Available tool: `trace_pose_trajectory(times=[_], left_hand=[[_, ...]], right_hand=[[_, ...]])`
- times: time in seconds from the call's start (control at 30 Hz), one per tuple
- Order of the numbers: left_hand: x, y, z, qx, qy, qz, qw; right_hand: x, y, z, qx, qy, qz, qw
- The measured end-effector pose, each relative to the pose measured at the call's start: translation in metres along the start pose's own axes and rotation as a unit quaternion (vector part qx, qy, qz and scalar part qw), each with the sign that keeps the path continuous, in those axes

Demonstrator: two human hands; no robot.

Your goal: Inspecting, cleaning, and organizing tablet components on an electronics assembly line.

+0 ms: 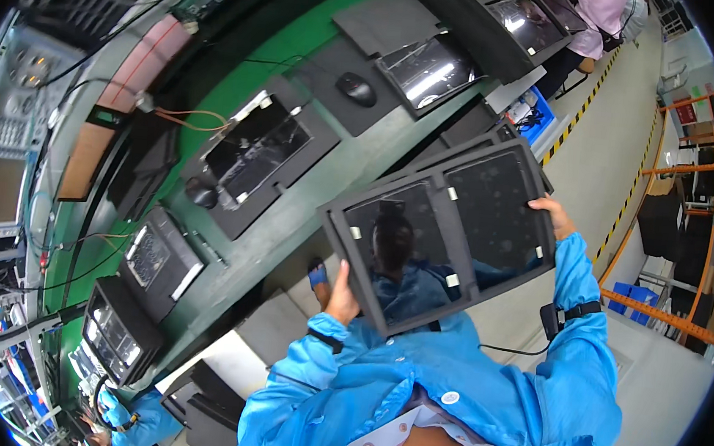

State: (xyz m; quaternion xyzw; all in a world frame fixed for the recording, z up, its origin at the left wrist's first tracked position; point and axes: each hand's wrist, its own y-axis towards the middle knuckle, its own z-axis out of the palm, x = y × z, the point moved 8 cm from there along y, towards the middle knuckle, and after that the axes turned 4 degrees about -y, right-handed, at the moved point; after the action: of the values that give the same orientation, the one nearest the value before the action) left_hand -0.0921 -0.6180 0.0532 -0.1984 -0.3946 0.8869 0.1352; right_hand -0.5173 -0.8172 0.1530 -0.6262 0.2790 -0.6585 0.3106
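Between my hands I hold a black foam tray (440, 229) with two side-by-side compartments. In each lies a dark glossy screen panel, the left panel (400, 261) and the right panel (494, 205), with small white tabs at the edges. My left hand (344, 297) grips the tray's left side, thumb up along the frame. At the upper right side, my right hand (554, 216) is closed round the rim. The fingers of both hands are partly hidden beneath the tray. Reflections show in the left panel.
Along the left runs a green workbench (289, 217). It bears a screen panel on black foam (257, 151), a black mouse (357, 90) and another panel (430, 72). A blue bin (537, 120) stands beyond my tray. Co-workers sit at lower left (144, 425) and far right (599, 23). An orange rack (663, 313) stands right.
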Motion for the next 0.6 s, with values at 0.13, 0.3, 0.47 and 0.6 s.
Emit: trace_pose_trajectory(times=[0.13, 0.3, 0.47, 0.6], left_hand=[[0.094, 0.094, 0.024, -0.012, 0.171, 0.080, 0.982], [0.116, 0.105, 0.084, -0.110, 0.512, 0.109, 0.845], [0.149, 0.108, 0.086, -0.174, 0.561, 0.157, 0.794], [0.158, 0.099, 0.079, -0.225, 0.552, 0.203, 0.777]], right_hand=[[0.046, 0.029, -0.086, -0.025, -0.075, 0.017, 0.997], [0.052, 0.099, -0.156, -0.059, -0.158, 0.036, 0.985], [0.010, 0.164, -0.179, -0.140, -0.297, -0.068, 0.942], [0.018, 0.128, -0.175, -0.264, -0.404, -0.151, 0.863]])
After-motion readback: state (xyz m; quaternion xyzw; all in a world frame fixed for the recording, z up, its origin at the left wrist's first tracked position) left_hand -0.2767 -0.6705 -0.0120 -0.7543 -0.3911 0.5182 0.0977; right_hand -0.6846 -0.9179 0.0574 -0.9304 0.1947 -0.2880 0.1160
